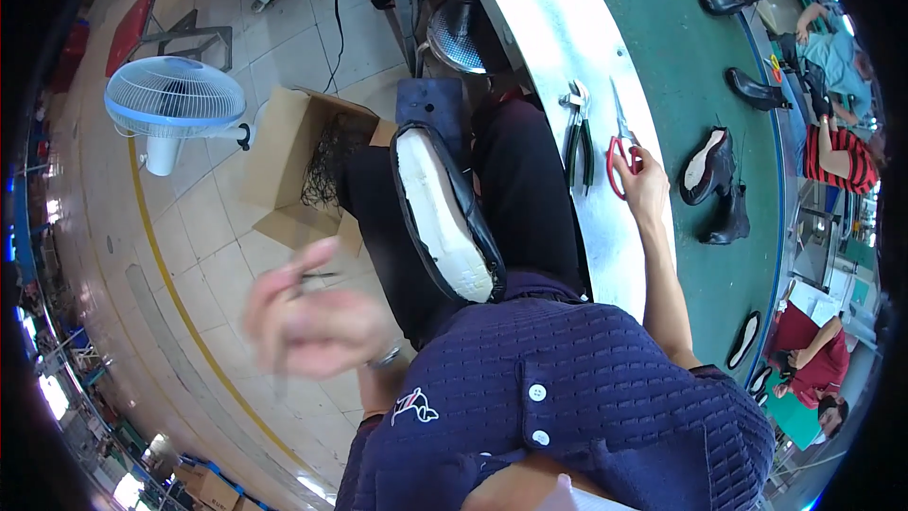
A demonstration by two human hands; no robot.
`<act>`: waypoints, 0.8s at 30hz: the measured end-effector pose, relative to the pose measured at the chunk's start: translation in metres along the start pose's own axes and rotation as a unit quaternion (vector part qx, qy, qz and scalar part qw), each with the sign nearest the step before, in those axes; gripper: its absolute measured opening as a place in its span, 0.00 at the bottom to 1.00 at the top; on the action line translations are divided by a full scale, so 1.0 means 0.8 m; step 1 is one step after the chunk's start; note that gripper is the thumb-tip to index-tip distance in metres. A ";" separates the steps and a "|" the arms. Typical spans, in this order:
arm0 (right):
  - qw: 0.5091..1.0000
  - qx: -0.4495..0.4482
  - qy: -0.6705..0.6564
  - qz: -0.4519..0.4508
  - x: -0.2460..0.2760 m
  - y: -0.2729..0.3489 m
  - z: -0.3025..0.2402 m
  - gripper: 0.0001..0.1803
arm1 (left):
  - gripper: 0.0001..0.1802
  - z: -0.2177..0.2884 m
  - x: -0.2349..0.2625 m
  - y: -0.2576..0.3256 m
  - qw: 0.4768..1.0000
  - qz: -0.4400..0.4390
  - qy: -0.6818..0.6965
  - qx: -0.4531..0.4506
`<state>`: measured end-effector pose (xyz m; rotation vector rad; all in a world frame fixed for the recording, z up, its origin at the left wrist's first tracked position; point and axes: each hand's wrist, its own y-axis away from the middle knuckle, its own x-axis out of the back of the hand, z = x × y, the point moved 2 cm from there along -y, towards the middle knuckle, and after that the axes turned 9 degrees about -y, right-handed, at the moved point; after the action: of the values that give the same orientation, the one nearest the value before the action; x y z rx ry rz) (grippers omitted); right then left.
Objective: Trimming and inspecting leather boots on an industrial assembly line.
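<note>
On my lap lies a black leather shoe, bottom up, its pale insole facing me and dark upper edges folded around it. My right hand is at the metal strip on the right, fingers closed around the red handles of a pair of scissors; the blades point away from me. Just left of the scissors lie dark-handled pliers. Out to the left, over the floor, my left hand is smeared by motion. A thin dark sliver shows by its fingers, but whether they grip it is unclear.
A cardboard box with black stringy scraps stands left of my knees, beyond it a white-blue fan. A shiny metal strip borders the green conveyor, which carries several black shoes. People work on its far side.
</note>
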<state>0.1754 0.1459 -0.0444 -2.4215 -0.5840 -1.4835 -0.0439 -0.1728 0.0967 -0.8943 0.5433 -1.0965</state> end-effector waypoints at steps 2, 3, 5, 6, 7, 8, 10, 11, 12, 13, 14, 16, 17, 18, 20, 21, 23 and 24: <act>0.997 -0.010 0.073 -0.021 -0.007 -0.017 0.040 0.21 | 0.13 -0.027 0.012 -0.034 0.995 -0.021 -0.098 0.016; 0.985 0.088 0.142 0.031 -0.010 -0.018 0.047 0.21 | 0.13 -0.047 0.017 -0.046 0.988 -0.047 -0.148 0.019; 0.978 0.175 0.097 0.063 -0.015 -0.016 0.010 0.20 | 0.11 -0.109 0.030 -0.043 0.950 -0.158 -0.267 0.019; 0.976 0.199 0.072 0.055 -0.022 -0.017 -0.003 0.23 | 0.13 -0.141 0.030 -0.040 0.899 -0.273 -0.341 0.041; 0.995 0.095 0.025 -0.030 -0.033 -0.015 -0.035 0.27 | 0.16 -0.177 0.034 -0.032 0.826 -0.383 -0.409 0.063; 0.993 -0.006 -0.024 -0.118 -0.044 -0.012 -0.067 0.30 | 0.18 -0.232 0.061 -0.001 0.765 -0.426 -0.482 0.012; 0.992 0.081 0.076 -0.054 -0.083 -0.013 -0.052 0.39 | 0.21 -0.269 0.068 0.036 0.700 -0.472 -0.535 -0.038; 0.993 0.076 0.061 -0.069 -0.087 -0.019 -0.046 0.39 | 0.23 -0.258 0.053 0.042 0.707 -0.492 -0.509 0.005; 0.993 0.072 0.046 -0.083 -0.085 -0.026 -0.037 0.40 | 0.25 -0.245 0.037 0.050 0.713 -0.509 -0.479 0.048; 0.990 0.036 0.003 -0.136 -0.071 -0.032 -0.043 0.36 | 0.25 -0.225 0.022 0.050 0.770 -0.493 -0.357 0.190; 0.966 -0.067 -0.159 -0.192 -0.059 -0.040 -0.033 0.28 | 0.25 -0.200 0.003 0.051 0.800 -0.456 -0.218 0.324; 0.905 -0.154 -0.284 -0.276 -0.030 -0.036 -0.057 0.29 | 0.26 -0.157 -0.020 0.072 0.776 -0.451 0.008 0.440; 0.872 -0.152 -0.326 -0.330 -0.009 -0.020 -0.096 0.32 | 0.26 -0.136 -0.035 0.079 0.797 -0.442 0.040 0.409; 0.835 -0.152 -0.369 -0.380 0.010 -0.001 -0.144 0.35 | 0.26 -0.119 -0.048 0.084 0.815 -0.434 0.074 0.376; 0.760 -0.138 -0.382 -0.508 0.034 0.019 -0.208 0.42 | 0.29 -0.107 -0.062 0.091 0.818 -0.462 0.047 0.339; 0.742 -0.147 -0.379 -0.534 0.038 0.027 -0.228 0.42 | 0.24 -0.107 -0.065 0.097 0.808 -0.450 0.055 0.377; 0.715 -0.128 -0.364 -0.583 0.027 0.040 -0.249 0.41 | 0.20 -0.116 -0.063 0.105 0.804 -0.432 0.076 0.400; 0.676 -0.172 -0.395 -0.598 0.025 0.047 -0.258 0.40 | 0.16 -0.119 -0.062 0.107 0.802 -0.413 0.093 0.421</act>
<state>0.0368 0.0331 0.0673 -2.9997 -2.6792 -0.5552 -0.0906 -0.1446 -0.0295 -0.1799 -0.2676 -2.0105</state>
